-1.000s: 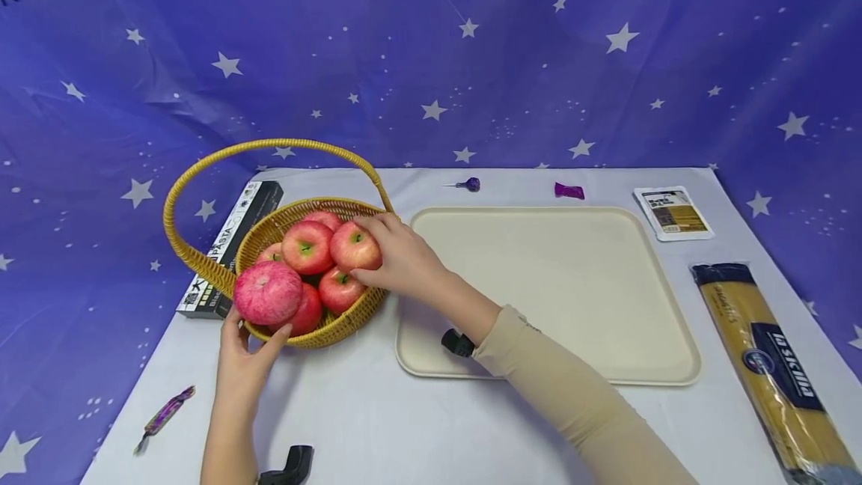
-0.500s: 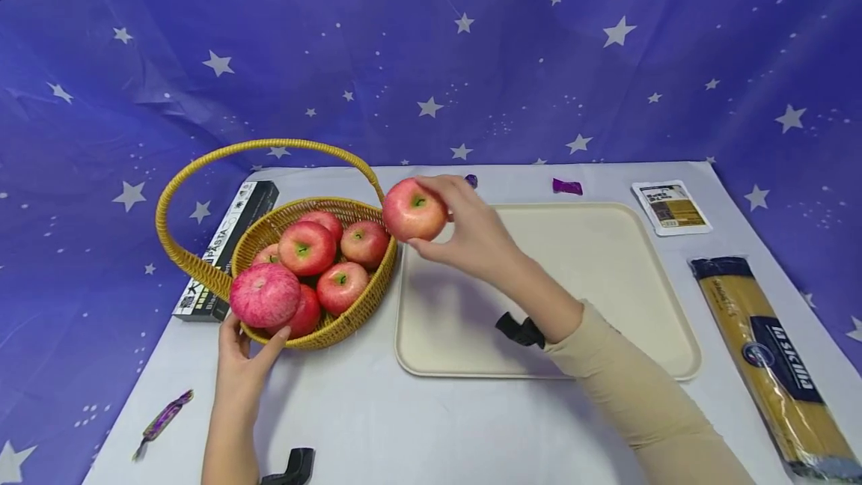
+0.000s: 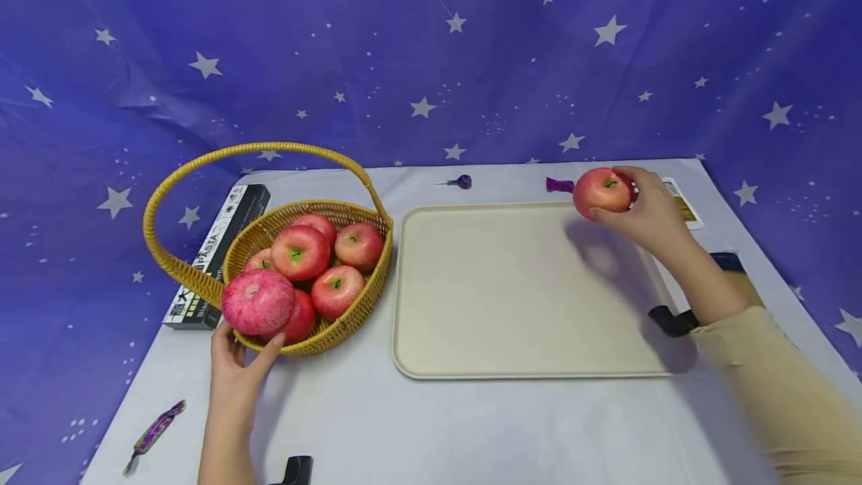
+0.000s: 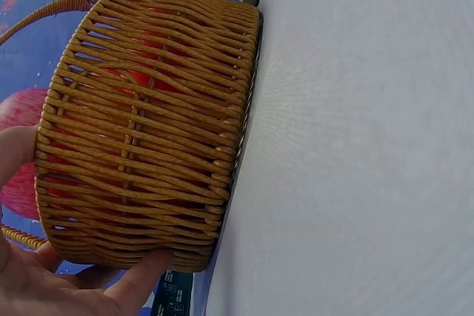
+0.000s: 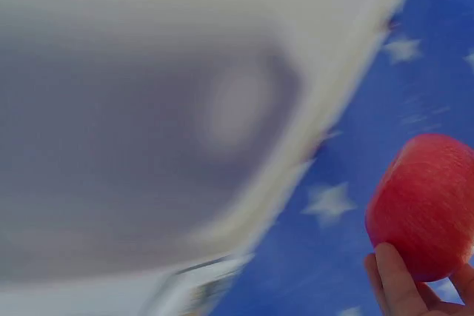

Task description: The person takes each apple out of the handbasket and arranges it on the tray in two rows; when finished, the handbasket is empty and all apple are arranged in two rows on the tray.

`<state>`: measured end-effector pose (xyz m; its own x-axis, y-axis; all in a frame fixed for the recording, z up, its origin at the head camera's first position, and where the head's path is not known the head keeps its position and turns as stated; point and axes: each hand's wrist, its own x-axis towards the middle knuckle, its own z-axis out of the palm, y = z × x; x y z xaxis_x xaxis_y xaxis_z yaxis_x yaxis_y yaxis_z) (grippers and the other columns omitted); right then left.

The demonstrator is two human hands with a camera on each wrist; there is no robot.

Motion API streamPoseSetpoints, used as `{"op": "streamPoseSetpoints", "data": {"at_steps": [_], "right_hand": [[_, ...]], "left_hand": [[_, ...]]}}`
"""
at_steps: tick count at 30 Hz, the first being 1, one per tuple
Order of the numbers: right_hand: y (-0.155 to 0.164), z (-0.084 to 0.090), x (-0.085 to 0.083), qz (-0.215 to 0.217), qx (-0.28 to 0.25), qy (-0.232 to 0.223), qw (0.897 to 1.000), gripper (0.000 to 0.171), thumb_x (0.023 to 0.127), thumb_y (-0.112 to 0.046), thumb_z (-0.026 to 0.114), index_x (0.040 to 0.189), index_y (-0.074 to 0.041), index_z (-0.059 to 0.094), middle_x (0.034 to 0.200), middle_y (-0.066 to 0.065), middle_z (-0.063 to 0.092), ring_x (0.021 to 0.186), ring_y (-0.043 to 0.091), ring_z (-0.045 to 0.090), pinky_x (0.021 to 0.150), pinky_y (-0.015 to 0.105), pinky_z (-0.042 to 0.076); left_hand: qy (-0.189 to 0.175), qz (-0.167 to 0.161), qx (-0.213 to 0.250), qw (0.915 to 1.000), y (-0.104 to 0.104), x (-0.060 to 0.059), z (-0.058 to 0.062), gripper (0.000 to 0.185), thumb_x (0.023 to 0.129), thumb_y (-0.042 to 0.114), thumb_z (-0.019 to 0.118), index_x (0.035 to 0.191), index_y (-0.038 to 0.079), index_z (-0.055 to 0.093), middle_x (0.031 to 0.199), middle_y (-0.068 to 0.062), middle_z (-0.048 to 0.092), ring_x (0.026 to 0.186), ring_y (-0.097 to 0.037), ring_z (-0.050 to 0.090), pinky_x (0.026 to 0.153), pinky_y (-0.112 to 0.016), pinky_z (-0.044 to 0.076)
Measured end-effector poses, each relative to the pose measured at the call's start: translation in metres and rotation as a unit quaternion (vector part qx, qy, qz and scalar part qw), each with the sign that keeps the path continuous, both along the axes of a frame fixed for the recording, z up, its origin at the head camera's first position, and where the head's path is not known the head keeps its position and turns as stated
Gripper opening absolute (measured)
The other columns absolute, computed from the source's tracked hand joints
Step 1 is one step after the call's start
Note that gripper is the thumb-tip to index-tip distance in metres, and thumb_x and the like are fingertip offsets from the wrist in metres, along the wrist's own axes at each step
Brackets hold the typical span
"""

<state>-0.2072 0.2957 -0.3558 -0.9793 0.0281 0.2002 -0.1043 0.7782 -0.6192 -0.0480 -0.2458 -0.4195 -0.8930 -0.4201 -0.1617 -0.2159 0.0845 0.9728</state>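
Observation:
My right hand (image 3: 643, 208) grips a red apple (image 3: 601, 194) above the far right corner of the beige tray (image 3: 485, 290); the apple's shadow falls on the tray. In the right wrist view the fingers wrap the same apple (image 5: 426, 209) from below. My left hand (image 3: 239, 365) grips the near left rim of a yellow wicker basket (image 3: 364, 305), thumb at the rim and fingers against the woven wall (image 4: 141, 138) in the left wrist view. Several apples (image 3: 301, 252) fill the basket, with a pinker, streaked round fruit (image 3: 259, 302) on top beside the left hand.
A black pasta box (image 3: 222, 253) lies behind the basket's left side. Beyond the tray are a purple lollipop (image 3: 462, 182) and a purple wrapped candy (image 3: 559, 185). Another twisted candy (image 3: 156, 429) lies front left. A spaghetti pack (image 3: 737, 275) and a white packet (image 3: 685, 204) are partly hidden by the right arm.
My right hand has lifted an apple out of the basket's right side and carried it rightward across the tray to its far right corner. The left hand has stayed at the basket rim.

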Motion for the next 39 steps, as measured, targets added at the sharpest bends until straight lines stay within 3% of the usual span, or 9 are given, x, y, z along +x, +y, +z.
{"op": "streamPoseSetpoints", "data": {"at_steps": [5,11,17,23,26,30,35,39], "right_hand": [[0.037,-0.032,-0.010,-0.015,0.021,-0.029,0.999,0.076,0.076,-0.023,0.078,0.134,0.011,0.041,0.127,0.034,0.046,0.114,0.050,0.044,0.092,0.063,0.039],[0.049,-0.053,-0.016,-0.013,0.010,-0.040,0.999,0.077,0.078,-0.021,0.077,0.134,0.014,0.037,0.127,0.037,0.044,0.118,0.052,0.041,0.097,0.063,0.034],[0.046,-0.056,-0.016,-0.008,0.012,-0.044,0.999,0.082,0.078,-0.021,0.078,0.136,0.015,0.034,0.130,0.039,0.039,0.122,0.053,0.036,0.101,0.064,0.031],[0.035,-0.042,-0.014,-0.005,0.050,-0.050,0.997,0.086,0.080,-0.028,0.077,0.142,0.009,0.030,0.136,0.037,0.033,0.125,0.054,0.032,0.100,0.067,0.029],[0.020,-0.030,-0.011,0.003,0.074,-0.032,0.997,0.086,0.080,-0.030,0.076,0.143,0.006,0.032,0.139,0.036,0.032,0.126,0.053,0.031,0.102,0.067,0.028],[-0.015,-0.015,-0.008,0.048,0.076,0.006,0.996,0.082,0.078,-0.028,0.078,0.142,0.003,0.037,0.141,0.031,0.035,0.129,0.048,0.032,0.105,0.063,0.028],[-0.077,-0.004,0.000,0.130,0.044,0.042,0.990,0.077,0.078,-0.027,0.079,0.142,-0.003,0.042,0.141,0.022,0.042,0.131,0.039,0.037,0.107,0.056,0.031],[-0.135,-0.002,0.012,0.213,0.040,0.053,0.975,0.078,0.078,-0.031,0.079,0.143,-0.007,0.042,0.144,0.017,0.041,0.134,0.034,0.036,0.111,0.051,0.030]], "left_hand": [[-0.014,0.000,0.002,0.9999,-0.002,0.001,0.000,0.087,0.088,0.013,0.071,0.153,0.015,0.012,0.159,-0.004,0.010,0.146,-0.018,0.006,0.115,-0.027,0.017],[-0.020,-0.001,0.002,0.9998,-0.003,0.001,-0.003,0.088,0.088,0.013,0.071,0.153,0.016,0.012,0.160,-0.003,0.010,0.146,-0.017,0.006,0.115,-0.028,0.017],[-0.021,0.002,0.004,0.9998,-0.003,0.002,-0.003,0.088,0.088,0.014,0.071,0.153,0.017,0.012,0.160,-0.003,0.009,0.146,-0.016,0.005,0.116,-0.028,0.016],[-0.004,-0.005,0.005,1.0000,-0.003,0.001,-0.001,0.087,0.088,0.011,0.071,0.153,0.015,0.013,0.159,-0.004,0.010,0.146,-0.018,0.007,0.115,-0.027,0.017],[-0.004,-0.008,0.002,1.0000,-0.003,0.001,-0.001,0.087,0.088,0.011,0.071,0.153,0.015,0.012,0.159,-0.005,0.010,0.146,-0.018,0.007,0.115,-0.026,0.017],[-0.006,-0.009,-0.002,0.9999,-0.003,0.001,-0.001,0.089,0.088,0.011,0.071,0.153,0.015,0.011,0.159,-0.005,0.010,0.146,-0.018,0.007,0.115,-0.027,0.017],[-0.001,-0.010,0.002,0.9999,-0.003,0.000,-0.001,0.089,0.088,0.010,0.071,0.153,0.015,0.011,0.159,-0.006,0.010,0.146,-0.019,0.008,0.115,-0.027,0.018],[0.000,-0.011,0.010,0.9999,-0.002,0.001,-0.002,0.087,0.088,0.010,0.071,0.152,0.015,0.012,0.159,-0.006,0.011,0.146,-0.019,0.007,0.115,-0.027,0.019]]}}
